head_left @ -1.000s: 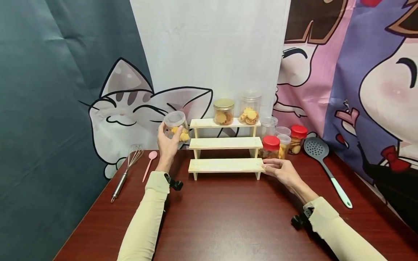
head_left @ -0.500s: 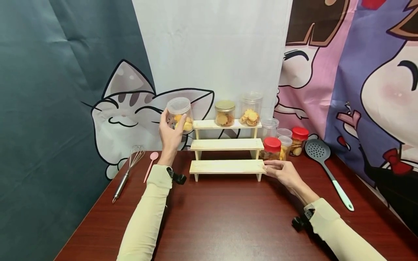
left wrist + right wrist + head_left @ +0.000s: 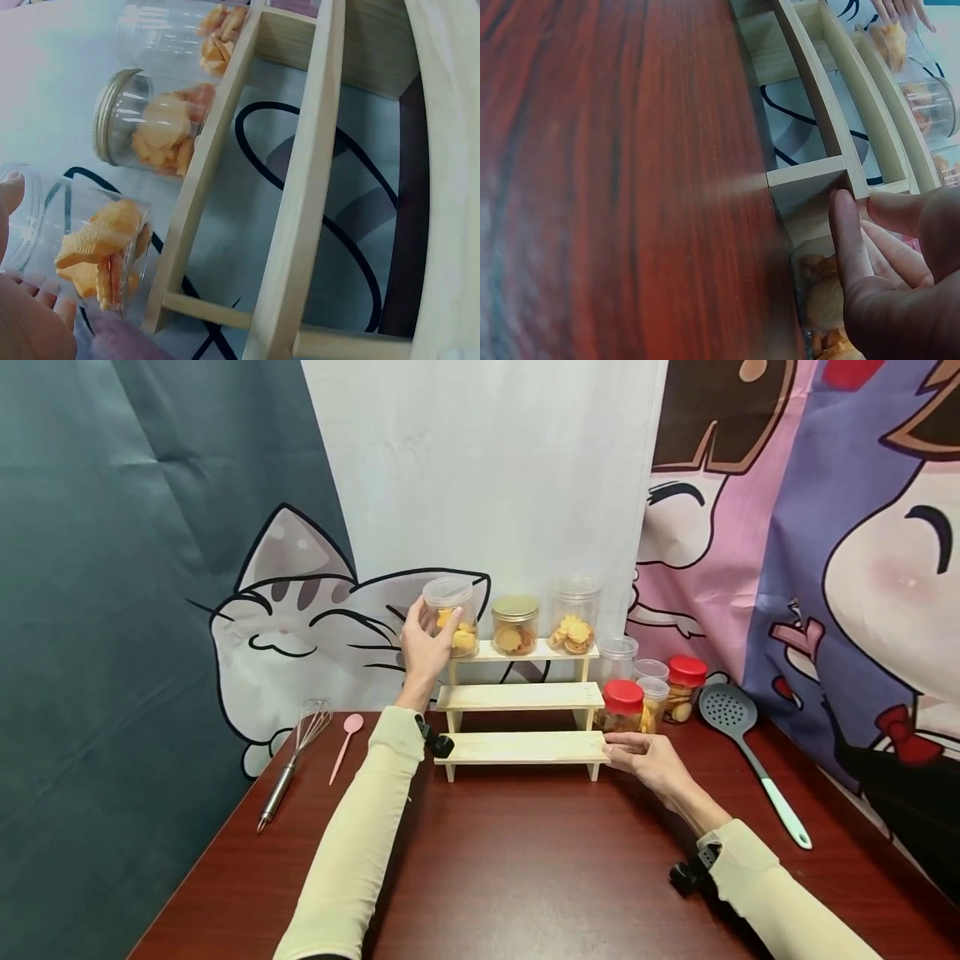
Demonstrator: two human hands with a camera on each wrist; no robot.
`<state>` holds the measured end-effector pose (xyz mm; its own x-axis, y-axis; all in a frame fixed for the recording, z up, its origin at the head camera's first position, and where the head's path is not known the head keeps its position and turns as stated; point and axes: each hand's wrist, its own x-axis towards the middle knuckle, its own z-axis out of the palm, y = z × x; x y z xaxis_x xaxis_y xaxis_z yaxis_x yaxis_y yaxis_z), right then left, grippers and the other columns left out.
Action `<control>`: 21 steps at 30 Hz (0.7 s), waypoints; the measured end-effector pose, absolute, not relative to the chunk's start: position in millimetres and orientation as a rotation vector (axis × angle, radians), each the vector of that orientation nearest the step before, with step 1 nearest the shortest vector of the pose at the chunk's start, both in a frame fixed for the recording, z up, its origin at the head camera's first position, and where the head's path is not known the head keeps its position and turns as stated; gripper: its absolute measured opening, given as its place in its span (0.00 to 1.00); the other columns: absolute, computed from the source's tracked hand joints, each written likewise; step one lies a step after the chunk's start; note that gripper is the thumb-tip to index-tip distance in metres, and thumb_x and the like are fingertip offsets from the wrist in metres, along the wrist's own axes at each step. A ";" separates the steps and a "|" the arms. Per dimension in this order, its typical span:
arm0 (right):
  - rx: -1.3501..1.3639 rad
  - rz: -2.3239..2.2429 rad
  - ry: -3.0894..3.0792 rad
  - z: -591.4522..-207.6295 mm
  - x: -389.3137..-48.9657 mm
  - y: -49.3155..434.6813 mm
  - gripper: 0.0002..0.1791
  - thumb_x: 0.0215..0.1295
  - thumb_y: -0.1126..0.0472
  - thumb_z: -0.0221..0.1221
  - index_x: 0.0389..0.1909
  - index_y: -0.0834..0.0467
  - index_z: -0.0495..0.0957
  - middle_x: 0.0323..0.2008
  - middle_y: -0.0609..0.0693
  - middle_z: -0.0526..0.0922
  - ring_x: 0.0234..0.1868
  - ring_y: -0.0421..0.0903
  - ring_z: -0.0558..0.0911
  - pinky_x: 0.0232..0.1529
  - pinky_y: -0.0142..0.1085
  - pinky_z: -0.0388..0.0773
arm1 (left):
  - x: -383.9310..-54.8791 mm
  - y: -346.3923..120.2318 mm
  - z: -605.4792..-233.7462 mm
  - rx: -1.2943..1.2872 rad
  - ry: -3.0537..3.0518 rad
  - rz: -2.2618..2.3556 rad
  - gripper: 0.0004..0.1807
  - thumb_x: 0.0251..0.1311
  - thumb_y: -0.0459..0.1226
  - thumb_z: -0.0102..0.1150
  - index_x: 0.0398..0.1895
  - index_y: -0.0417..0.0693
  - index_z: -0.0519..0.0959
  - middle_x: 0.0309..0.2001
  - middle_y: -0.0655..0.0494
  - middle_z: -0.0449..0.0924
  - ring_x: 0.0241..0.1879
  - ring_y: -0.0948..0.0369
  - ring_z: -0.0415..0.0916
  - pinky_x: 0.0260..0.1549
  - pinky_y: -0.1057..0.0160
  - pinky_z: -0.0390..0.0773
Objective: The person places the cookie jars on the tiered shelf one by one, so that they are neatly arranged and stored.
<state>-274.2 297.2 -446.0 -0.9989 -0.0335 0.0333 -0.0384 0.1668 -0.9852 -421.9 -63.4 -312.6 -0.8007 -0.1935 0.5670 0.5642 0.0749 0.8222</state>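
My left hand point(image 3: 429, 645) grips a clear-lidded jar of cookies point(image 3: 463, 639) at the left end of the top tier of a three-step wooden display rack point(image 3: 517, 697). In the left wrist view the base of this jar point(image 3: 105, 255) is right at the edge of the top board. Beside it on the same tier stand a gold-lidded jar of cookies point(image 3: 514, 625) and a taller clear jar point(image 3: 575, 618). My right hand point(image 3: 651, 766) pinches the right end of the rack's lowest board, with fingers point(image 3: 847, 232) against the board's end in the right wrist view.
Right of the rack stand a red-lidded jar point(image 3: 622, 703), another red-lidded jar point(image 3: 684, 687) and several clear jars point(image 3: 651, 702). A slotted spatula point(image 3: 750, 743) lies at the far right. On the left are a whisk point(image 3: 294, 764) and a pink spoon point(image 3: 347, 745).
My left hand has raised the cookie jar and carried it rightward to the top tier, next to the gold-lidded jar. The right hand has stayed at the lowest board.
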 end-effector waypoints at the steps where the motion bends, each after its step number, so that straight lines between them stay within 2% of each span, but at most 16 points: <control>1: 0.081 2.029 -2.397 -446.1 -274.0 297.3 0.29 0.78 0.63 0.65 0.71 0.75 0.73 0.64 0.69 0.83 0.48 0.34 0.89 0.59 0.40 0.86 | -424.6 -60.5 -311.9 -0.358 -1.820 -1.785 0.43 0.67 0.44 0.76 0.81 0.43 0.67 0.77 0.45 0.74 0.78 0.51 0.72 0.76 0.58 0.72; 7: 0.063 2.017 -2.395 -448.5 -275.6 298.0 0.28 0.77 0.63 0.66 0.70 0.74 0.74 0.63 0.69 0.84 0.47 0.34 0.89 0.59 0.41 0.86 | -438.1 -47.9 -313.6 -0.342 -1.922 -1.700 0.43 0.67 0.47 0.76 0.81 0.45 0.69 0.76 0.45 0.76 0.76 0.51 0.74 0.74 0.59 0.74; 14: 0.069 2.010 -2.407 -449.6 -276.0 296.6 0.28 0.77 0.63 0.66 0.71 0.74 0.75 0.63 0.68 0.84 0.48 0.35 0.89 0.60 0.41 0.86 | -443.2 -49.7 -320.2 -0.345 -1.957 -1.585 0.41 0.68 0.48 0.75 0.79 0.45 0.71 0.72 0.43 0.79 0.73 0.49 0.77 0.72 0.54 0.77; 21: 0.048 2.004 -2.413 -448.1 -275.5 299.1 0.27 0.78 0.63 0.65 0.71 0.73 0.75 0.63 0.67 0.84 0.47 0.35 0.90 0.61 0.43 0.86 | -442.0 -50.8 -321.4 -0.369 -1.994 -1.599 0.45 0.70 0.50 0.73 0.84 0.45 0.65 0.77 0.45 0.74 0.77 0.51 0.73 0.75 0.55 0.74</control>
<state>-275.5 299.1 -448.1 -0.9995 -0.0204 0.0231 -0.0264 0.1835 -0.9827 -442.0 -50.8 -321.4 -0.8101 -0.1241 0.5731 0.5323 0.2540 0.8075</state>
